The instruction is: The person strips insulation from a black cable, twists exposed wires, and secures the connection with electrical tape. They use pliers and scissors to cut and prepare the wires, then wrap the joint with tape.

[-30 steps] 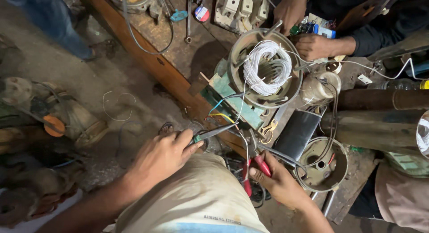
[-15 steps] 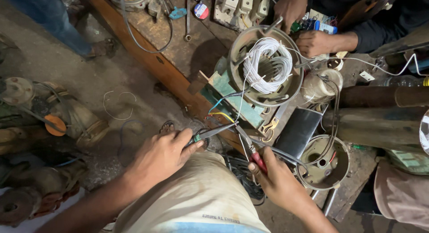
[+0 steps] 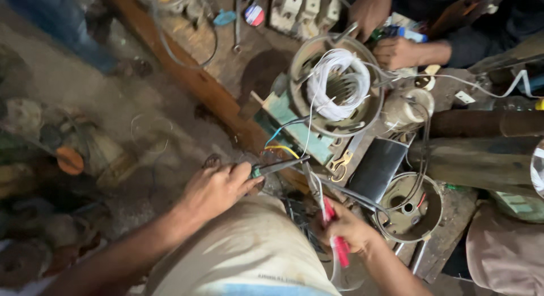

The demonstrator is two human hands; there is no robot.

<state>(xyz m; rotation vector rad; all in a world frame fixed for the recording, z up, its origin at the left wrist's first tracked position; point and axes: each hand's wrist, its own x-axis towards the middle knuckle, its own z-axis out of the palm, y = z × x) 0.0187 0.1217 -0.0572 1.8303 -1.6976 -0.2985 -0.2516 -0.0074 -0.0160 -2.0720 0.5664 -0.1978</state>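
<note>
Rough worn wood workbench (image 3: 195, 83), glossy white plastic-coated wire coil (image 3: 338, 83), dull metal housing ring (image 3: 300, 63), red plastic pliers handles (image 3: 339, 245)

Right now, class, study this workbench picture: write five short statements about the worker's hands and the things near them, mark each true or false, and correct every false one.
1. The left hand holds a thin dark-tipped tool with a green collar. True.
2. The right hand is empty. False: its grip is closed on red-handled pliers.
3. A coil of white wire sits in the round metal motor housing. True.
4. The flat black rectangular case lies on the floor. False: it lies on the wooden bench.
5. Another person's hands are at the far side. True.
</note>
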